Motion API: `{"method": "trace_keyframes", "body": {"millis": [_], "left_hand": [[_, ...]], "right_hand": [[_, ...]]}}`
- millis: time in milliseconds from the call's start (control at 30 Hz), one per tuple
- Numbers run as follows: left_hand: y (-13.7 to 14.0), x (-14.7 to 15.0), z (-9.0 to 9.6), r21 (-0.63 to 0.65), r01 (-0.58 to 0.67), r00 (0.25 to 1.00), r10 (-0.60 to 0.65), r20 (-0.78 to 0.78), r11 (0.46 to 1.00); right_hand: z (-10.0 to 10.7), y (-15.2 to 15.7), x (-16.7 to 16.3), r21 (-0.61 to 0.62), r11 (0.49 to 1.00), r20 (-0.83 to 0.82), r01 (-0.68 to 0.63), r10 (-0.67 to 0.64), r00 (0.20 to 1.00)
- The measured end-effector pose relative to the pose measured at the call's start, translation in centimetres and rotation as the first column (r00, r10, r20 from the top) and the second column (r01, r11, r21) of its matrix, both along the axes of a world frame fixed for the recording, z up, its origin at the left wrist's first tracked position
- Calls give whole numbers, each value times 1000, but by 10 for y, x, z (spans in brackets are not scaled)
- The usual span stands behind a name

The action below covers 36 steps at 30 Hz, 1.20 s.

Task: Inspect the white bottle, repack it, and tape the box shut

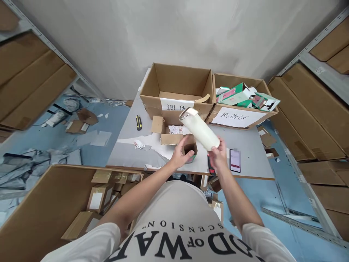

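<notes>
My right hand (219,154) grips the base of a cream-white bottle (201,130), a smooth cylinder tilted up to the left. The bottle's lid end points toward the large boxes at the back. My left hand (180,154) has its thumb and fingers apart, beside a small open-topped box (193,157) with a green side; whether it touches that box I cannot tell. Behind the left hand stands an open small brown carton (170,139) with crumpled paper inside. A red-and-black tool (211,165) lies under my right wrist, partly hidden.
At the back of the table (251,145) stand a large labelled carton (149,103) and another carton (234,123) full of green packaging. A yellow-black box cutter (139,123) lies left, a phone (235,160) right. Below the front edge is a big carton (54,196) holding parcels.
</notes>
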<state>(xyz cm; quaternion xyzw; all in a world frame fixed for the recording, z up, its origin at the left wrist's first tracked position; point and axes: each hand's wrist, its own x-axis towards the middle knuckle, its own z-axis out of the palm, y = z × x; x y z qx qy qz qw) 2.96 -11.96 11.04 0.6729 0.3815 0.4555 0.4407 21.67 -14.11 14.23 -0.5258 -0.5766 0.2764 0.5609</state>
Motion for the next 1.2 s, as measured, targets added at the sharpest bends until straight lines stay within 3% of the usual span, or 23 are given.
{"method": "trace_keyframes", "body": {"millis": [100,267,400,533,633,700,767,900,967,1033,1067,1100,1133,1200], "left_hand": [[-2,12,13,-77,116,985,-105,136,990],[-10,11,13,-195,53,973,-6,230,979],[-11,5,7,-191,-79,962,126,243,978],[-15,9,2,-138,-186,975,200,95,973],[-21,12,1,-81,-245,969,247,6,966],[-24,13,4,-36,-300,954,299,-36,953],[-26,12,9,24,-351,933,352,-75,936],[-30,10,14,74,-361,929,366,-65,930],[-33,10,13,-23,-335,941,336,42,942],[-36,10,11,-222,-216,934,267,236,951],[-38,9,11,-352,-92,909,223,352,932],[-40,8,12,-478,73,866,182,466,875],[-41,6,14,-576,251,810,157,565,778],[-43,2,19,-663,526,707,158,689,533]], "right_hand": [[-13,-14,-40,-110,976,173,-190,207,963],[-20,-24,-56,-171,946,230,-275,310,922],[-14,-12,-33,-158,970,211,-182,213,954],[30,19,1,-30,999,215,36,-29,976],[69,44,10,-81,996,231,-36,54,972],[83,55,8,-160,983,180,-90,118,977],[87,61,2,-224,970,111,-99,126,986],[78,65,-8,-237,971,23,-7,13,1000],[75,65,-9,-241,970,-40,-3,-7,999],[76,65,-7,-254,967,-132,-30,-4,991],[76,65,-5,-258,965,-181,-45,-2,984],[76,65,-2,-262,963,-225,-60,-1,974],[76,66,0,-266,961,-263,-72,0,965],[73,67,4,-272,957,-312,-97,7,950]]}}
